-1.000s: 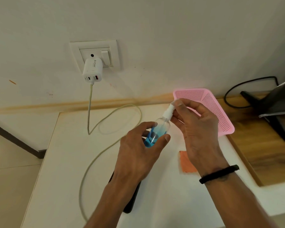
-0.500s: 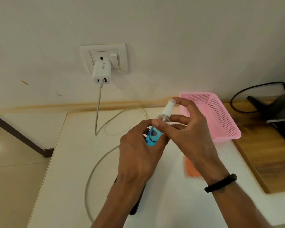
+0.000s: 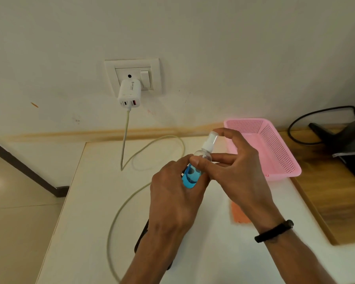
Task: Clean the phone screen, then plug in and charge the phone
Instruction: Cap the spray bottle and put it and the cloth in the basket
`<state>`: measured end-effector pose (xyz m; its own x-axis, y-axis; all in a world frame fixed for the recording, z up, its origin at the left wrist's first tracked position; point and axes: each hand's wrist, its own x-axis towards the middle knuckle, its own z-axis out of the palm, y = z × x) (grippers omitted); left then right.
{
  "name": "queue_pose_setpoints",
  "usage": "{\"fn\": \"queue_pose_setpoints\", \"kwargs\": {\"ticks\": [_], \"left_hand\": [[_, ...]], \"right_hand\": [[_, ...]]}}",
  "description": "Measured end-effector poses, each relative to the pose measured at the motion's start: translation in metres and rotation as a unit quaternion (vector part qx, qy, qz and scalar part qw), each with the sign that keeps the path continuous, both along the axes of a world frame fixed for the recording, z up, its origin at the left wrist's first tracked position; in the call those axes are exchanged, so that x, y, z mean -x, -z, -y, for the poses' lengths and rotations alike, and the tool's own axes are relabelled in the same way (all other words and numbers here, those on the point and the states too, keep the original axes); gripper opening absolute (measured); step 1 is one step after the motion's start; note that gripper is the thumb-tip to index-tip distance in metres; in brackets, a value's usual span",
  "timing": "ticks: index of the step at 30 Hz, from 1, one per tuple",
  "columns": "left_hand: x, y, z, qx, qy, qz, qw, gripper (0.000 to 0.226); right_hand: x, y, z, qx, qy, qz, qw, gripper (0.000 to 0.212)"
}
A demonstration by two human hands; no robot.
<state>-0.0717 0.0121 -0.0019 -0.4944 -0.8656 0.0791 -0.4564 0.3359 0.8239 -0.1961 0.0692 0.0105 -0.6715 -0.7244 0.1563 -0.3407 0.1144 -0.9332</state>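
A small clear spray bottle (image 3: 190, 177) with blue liquid and a white nozzle is held up over the white table (image 3: 86, 212). My left hand (image 3: 172, 199) grips its body. My right hand (image 3: 234, 171) holds the bottle too, thumb on its neck and index finger curled over the top of the cap (image 3: 212, 138). The black phone (image 3: 140, 238) lies on the table, mostly hidden under my left forearm. A white charger (image 3: 129, 94) sits in the wall socket, and its cable (image 3: 119, 210) loops across the table. An orange cloth (image 3: 239, 215) lies partly hidden behind my right wrist.
A pink perforated basket (image 3: 275, 152) stands at the back right of the table. Further right is a wooden surface (image 3: 332, 193) with a black stand and a black cord (image 3: 307, 119). The table's left edge drops to a tiled floor.
My right hand moved from pinching the cap to holding the bottle's neck with the index finger over the cap. The view shifted slightly left; the bottle stayed in my left hand.
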Motion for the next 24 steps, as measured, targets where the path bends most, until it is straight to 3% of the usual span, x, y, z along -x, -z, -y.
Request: {"fn": "queue_pose_setpoints", "kwargs": {"ticks": [10, 17, 24], "left_hand": [[0.003, -0.004, -0.007, 0.053, 0.023, 0.007, 0.998, 0.052], [0.012, -0.004, -0.006, 0.003, 0.051, 0.006, 0.999, 0.066], [0.022, 0.01, -0.012, -0.024, 0.078, 0.05, 0.995, 0.074]], "right_hand": [[-0.002, -0.007, -0.012, 0.04, 0.022, -0.003, 0.999, 0.071], [0.012, -0.01, -0.018, 0.038, 0.029, -0.028, 0.998, 0.07], [0.044, -0.006, -0.029, 0.05, 0.141, 0.017, 0.989, 0.062]]}}
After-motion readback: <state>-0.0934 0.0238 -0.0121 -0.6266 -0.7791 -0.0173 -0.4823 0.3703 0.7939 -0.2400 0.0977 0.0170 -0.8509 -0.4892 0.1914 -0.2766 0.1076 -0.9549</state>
